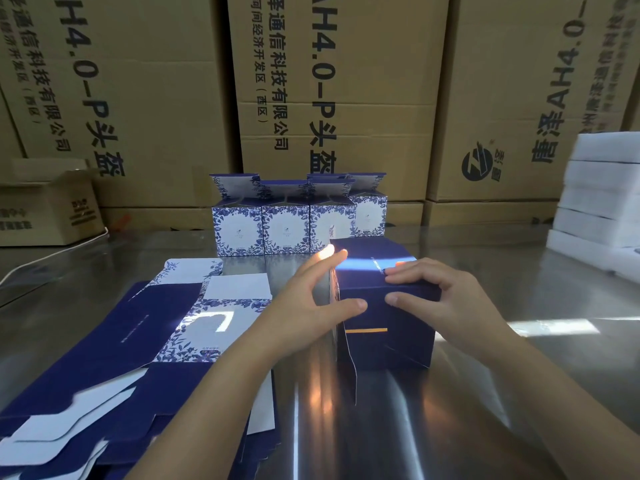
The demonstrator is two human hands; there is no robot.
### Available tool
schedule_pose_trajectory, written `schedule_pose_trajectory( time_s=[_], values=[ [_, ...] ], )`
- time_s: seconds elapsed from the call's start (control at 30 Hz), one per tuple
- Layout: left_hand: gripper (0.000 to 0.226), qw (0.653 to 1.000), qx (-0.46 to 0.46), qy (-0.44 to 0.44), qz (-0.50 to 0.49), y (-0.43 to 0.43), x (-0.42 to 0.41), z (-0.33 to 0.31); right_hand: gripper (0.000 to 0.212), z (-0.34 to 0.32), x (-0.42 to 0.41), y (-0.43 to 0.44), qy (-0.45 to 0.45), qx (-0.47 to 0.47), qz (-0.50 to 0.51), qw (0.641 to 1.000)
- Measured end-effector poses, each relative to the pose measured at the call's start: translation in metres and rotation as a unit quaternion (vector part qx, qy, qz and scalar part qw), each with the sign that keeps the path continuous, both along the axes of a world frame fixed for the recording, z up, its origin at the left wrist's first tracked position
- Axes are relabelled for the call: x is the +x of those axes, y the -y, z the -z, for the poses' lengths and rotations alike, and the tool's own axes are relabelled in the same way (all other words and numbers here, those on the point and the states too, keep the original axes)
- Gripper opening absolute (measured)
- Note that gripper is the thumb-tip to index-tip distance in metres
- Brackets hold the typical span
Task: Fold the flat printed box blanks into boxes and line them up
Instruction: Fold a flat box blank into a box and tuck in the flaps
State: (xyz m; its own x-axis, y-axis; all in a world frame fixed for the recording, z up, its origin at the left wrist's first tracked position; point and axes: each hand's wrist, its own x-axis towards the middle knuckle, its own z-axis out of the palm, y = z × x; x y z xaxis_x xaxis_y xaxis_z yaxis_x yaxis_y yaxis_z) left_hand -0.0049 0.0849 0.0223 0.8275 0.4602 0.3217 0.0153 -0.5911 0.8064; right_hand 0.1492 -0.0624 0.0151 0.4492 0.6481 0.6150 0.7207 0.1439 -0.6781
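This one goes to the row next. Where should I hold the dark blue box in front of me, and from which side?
Take the dark blue box by its side walls from above: left hand on the left wall, right hand on the right. Its top looks closed and flat, but a loose flap hangs at the near left corner, so grip behind it.

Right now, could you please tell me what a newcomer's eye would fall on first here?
The dark blue box at the centre of the steel table, gripped by the left hand and right hand, draws the eye first. Behind it stands a row of folded floral boxes, lids open; flat blanks lie stacked at left.
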Motion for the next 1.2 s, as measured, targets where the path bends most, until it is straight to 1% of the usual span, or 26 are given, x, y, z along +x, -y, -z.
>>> schedule_pose_trajectory(
  time_s=[0.1, 0.2, 0.3, 0.47, 0.6, 0.83, 1.07, 1.2],
  values=[
    [0.042, 0.998, 0.033, 0.051, 0.012, 0.0002, 0.0023, 0.0017, 0.021, 0.0001, -0.0002, -0.0012, 0.012, 0.005, 0.007, 1.000],
    [0.032, 0.996, 0.041, 0.073, -0.009, 0.0014, 0.0044, 0.0034, 0.022, 0.0003, -0.0009, -0.0027, 0.018, 0.012, 0.012, 1.000],
    [0.032, 0.996, 0.044, 0.080, -0.018, 0.0022, 0.0064, 0.0042, 0.025, 0.0008, -0.0017, -0.0036, 0.025, 0.021, 0.019, 0.999],
    [0.033, 0.996, 0.031, 0.086, -0.017, 0.0046, 0.0070, 0.0031, 0.031, 0.0034, -0.0030, -0.0062, 0.061, 0.043, 0.035, 0.997],
    [0.035, 0.995, 0.025, 0.094, -0.023, 0.0059, 0.0075, 0.0027, 0.031, 0.0049, -0.0019, -0.0079, 0.084, 0.052, 0.042, 0.994],
    [0.036, 0.994, 0.012, 0.105, -0.021, 0.0069, 0.0080, 0.0036, 0.033, 0.0045, -0.0021, -0.0085, 0.098, 0.067, 0.037, 0.992],
    [0.035, 0.994, 0.018, 0.101, -0.023, 0.0059, 0.0076, 0.0039, 0.039, 0.0055, -0.0037, -0.0094, 0.115, 0.081, 0.052, 0.989],
    [0.035, 0.995, 0.018, 0.097, -0.020, 0.0056, 0.0074, 0.0036, 0.035, 0.0039, -0.0030, -0.0068, 0.089, 0.066, 0.052, 0.992]
  ],
)
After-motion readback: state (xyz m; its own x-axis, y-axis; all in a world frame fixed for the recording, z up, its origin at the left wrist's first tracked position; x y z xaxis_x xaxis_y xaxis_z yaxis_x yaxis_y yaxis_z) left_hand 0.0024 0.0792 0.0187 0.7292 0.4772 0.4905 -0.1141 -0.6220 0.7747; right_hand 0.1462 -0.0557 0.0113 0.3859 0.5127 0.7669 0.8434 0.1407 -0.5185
